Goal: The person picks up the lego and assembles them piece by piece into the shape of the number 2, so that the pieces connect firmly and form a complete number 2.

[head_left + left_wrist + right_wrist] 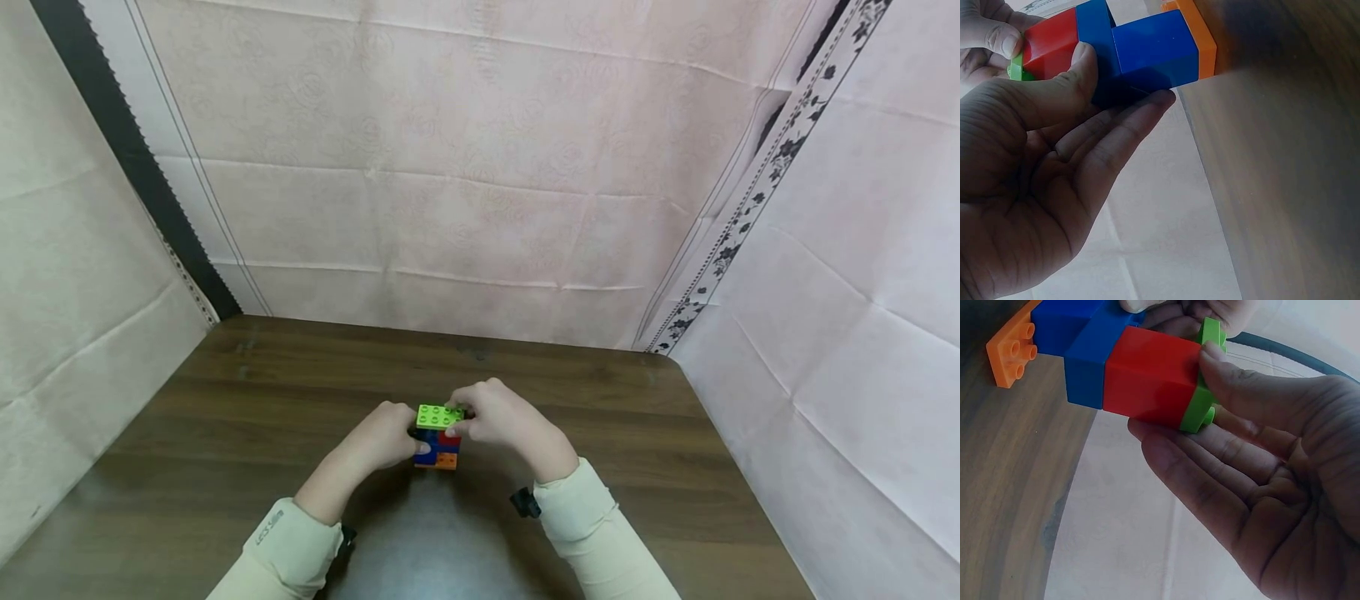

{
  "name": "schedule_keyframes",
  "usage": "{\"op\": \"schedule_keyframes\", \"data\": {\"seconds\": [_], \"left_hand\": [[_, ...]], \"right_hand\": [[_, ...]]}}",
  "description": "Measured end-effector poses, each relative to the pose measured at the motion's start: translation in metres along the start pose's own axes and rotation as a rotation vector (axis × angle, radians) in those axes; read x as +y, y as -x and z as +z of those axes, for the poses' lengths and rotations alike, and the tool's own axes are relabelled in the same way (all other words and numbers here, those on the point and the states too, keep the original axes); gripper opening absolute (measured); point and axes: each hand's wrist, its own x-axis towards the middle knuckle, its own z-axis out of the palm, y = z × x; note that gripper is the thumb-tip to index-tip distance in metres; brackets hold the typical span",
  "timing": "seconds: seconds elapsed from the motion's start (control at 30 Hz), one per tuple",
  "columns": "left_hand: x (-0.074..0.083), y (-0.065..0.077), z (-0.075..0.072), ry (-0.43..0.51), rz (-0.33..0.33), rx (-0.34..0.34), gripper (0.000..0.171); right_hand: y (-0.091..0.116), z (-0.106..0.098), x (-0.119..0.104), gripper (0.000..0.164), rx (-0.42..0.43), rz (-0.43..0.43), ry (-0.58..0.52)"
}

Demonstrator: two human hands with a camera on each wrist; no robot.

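Note:
A stack of toy building bricks stands upright on the wooden table between both hands. A flat orange brick (1205, 47) forms its base, with a blue brick (1157, 50) above and a thinner blue layer (1087, 375) over that. Higher up sit a red brick (1147, 372) and a lime-green studded brick (432, 416) on top. My left hand (385, 437) grips the stack's left side, thumb in front and fingers behind the blue layers. On the right, my right hand (495, 417) pinches the green brick, its thumb at the green edge and fingertips behind the red brick.
The brown wooden table (570, 533) extends around the stack. Pale patterned cloth (450, 208) hangs behind its far edge, and more white cloth (840, 333) covers the right side. Black bands (525, 502) show at the cuffs of the pale sleeves (592, 525).

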Motion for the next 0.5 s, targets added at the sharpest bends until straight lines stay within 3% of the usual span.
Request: {"op": "schedule_keyframes", "data": {"seconds": [0.5], "left_hand": [[-0.0018,-0.0002,0.0007,-0.003,0.008,0.007,0.021]], "right_hand": [[0.0031,0.0036,0.0031,0.021,0.015,-0.029,0.009]]}}
